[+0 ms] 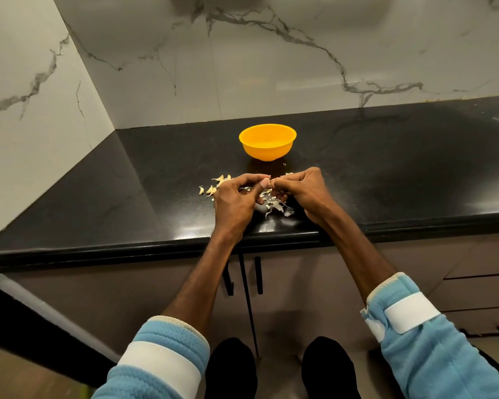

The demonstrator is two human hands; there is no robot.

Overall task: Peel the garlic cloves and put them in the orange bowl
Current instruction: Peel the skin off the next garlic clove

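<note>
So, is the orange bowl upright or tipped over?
Upright. The orange bowl sits on its base on the black counter, with its opening facing up.

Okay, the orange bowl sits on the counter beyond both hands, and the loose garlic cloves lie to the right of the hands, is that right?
No. The head view shows the cloves left of the left hand; the bowl part is correct.

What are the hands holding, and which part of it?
The left hand and right hand meet fingertip to fingertip, pinching something tiny, probably a garlic clove. The fingers hide it, so which part cannot be told.
</note>
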